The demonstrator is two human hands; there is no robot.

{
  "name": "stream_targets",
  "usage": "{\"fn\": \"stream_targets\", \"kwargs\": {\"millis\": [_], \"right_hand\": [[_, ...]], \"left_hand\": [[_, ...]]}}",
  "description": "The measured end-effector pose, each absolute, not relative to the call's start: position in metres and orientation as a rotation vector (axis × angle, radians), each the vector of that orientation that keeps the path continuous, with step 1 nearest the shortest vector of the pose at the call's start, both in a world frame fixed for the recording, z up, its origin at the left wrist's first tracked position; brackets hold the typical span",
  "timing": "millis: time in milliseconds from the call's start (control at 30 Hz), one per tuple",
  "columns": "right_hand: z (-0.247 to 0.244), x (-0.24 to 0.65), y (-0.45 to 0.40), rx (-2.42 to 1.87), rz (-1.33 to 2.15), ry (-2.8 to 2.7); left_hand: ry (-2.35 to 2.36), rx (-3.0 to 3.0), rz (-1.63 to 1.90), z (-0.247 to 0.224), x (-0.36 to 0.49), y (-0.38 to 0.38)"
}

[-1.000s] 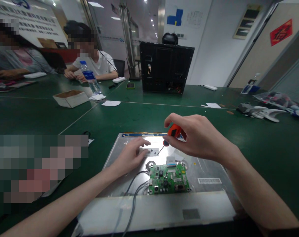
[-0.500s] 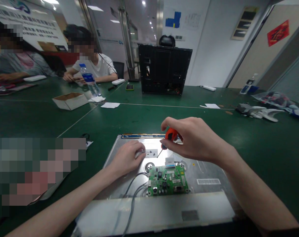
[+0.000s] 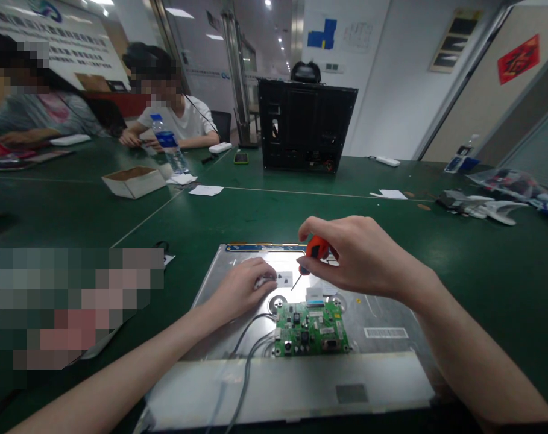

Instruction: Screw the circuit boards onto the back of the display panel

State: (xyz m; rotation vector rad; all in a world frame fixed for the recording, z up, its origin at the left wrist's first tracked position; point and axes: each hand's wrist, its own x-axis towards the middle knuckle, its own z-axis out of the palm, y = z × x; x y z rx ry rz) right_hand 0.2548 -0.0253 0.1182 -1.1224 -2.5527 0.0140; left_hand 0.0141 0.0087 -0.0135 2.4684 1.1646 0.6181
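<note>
A silvery display panel (image 3: 386, 313) lies flat before me, with a green circuit board (image 3: 310, 328) on it and grey cables (image 3: 248, 361) running from the board's left side. My right hand (image 3: 346, 253) pinches an orange and black screwdriver (image 3: 316, 248), its thin shaft slanting down and left above the panel. My left hand (image 3: 244, 286) rests over the panel left of the shaft, fingers curled beside a small whitish piece (image 3: 284, 279) with dark specks. Something pale shows between thumb and fingers, too hidden to name.
Behind the panel stands a black monitor housing (image 3: 307, 126). An open box (image 3: 133, 182) and a water bottle (image 3: 169, 144) are at the back left, where two people sit. Plastic bags and tools (image 3: 481, 205) lie at the right.
My left hand has shifted slightly right along the whitish piece. The screwdriver's tip now sits a little right of that piece. The whole view has moved slightly.
</note>
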Motion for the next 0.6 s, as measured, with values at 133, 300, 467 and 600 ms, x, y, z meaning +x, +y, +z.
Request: {"fn": "stream_targets", "kwargs": {"millis": [133, 300, 467, 600], "right_hand": [[0.117, 0.254, -0.026, -1.114, 0.027, -2.571], [0.119, 0.256, -0.028, -1.14, 0.022, -2.58], [0.124, 0.262, -0.03, -1.083, 0.016, -2.607], [0.128, 0.268, -0.038, -1.037, -0.006, -2.623]], "left_hand": [[1.126, 2.458, 0.625, -0.015, 0.015, 0.009], [1.059, 2.437, 0.663, -0.009, 0.013, 0.001], [0.926, 2.446, 0.578, 0.001, 0.009, -0.014], [0.813, 2.448, 0.528, 0.012, 0.007, -0.024]]}}
